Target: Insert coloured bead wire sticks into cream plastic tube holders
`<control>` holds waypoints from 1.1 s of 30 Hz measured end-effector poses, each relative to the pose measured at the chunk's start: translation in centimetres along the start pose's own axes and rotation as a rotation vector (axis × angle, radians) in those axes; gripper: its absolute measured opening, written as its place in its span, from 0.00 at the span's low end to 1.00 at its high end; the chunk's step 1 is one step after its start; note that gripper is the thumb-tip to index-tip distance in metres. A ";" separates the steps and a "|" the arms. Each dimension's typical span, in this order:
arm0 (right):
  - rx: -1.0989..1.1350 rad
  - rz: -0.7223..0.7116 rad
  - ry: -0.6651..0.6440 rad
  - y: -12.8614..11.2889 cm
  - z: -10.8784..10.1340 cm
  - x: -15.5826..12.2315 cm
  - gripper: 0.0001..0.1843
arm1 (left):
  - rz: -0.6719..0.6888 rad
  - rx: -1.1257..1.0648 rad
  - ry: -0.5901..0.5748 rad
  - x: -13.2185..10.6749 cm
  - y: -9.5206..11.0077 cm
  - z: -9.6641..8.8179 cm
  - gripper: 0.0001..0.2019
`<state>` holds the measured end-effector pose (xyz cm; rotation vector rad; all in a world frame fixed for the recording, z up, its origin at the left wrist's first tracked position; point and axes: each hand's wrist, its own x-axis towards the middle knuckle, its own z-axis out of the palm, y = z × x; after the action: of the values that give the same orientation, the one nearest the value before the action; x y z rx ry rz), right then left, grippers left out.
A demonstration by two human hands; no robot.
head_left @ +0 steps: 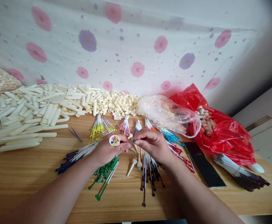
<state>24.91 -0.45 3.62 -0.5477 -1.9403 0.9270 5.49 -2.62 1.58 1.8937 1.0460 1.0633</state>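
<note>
On the wooden table (33, 183), a heap of cream tubes (21, 112) fills the far left corner and a red bag (224, 137) lies toward the right edge. At the table's middle, the left hand (108, 151) grips a round cap (114, 140) stuck with coloured tips. The right hand (153, 143) pinches a thin blue-tipped stick (133, 142) just beside the cap.

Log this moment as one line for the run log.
left hand: holds round cap | right hand: pinches blue-tipped stick | wooden table
</note>
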 end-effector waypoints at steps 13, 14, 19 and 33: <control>-0.404 -0.406 0.230 -9.4 -0.8 -2.7 0.11 | 0.219 0.044 0.273 0.6 -0.9 0.3 0.05; -0.454 -0.403 0.189 -9.5 -0.8 -2.5 0.10 | 0.235 0.037 0.270 0.6 -0.9 0.3 0.05; -0.482 -0.443 0.225 -8.2 0.4 -1.9 0.09 | 0.271 0.033 0.237 0.7 -0.9 0.5 0.05; -0.519 -0.477 0.320 -6.6 1.5 -1.6 0.07 | 0.250 0.146 0.239 0.7 -1.1 0.3 0.03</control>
<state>24.34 -6.17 7.48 -0.4547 -1.8855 0.0246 5.67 -1.60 0.68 2.0939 1.0607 1.4177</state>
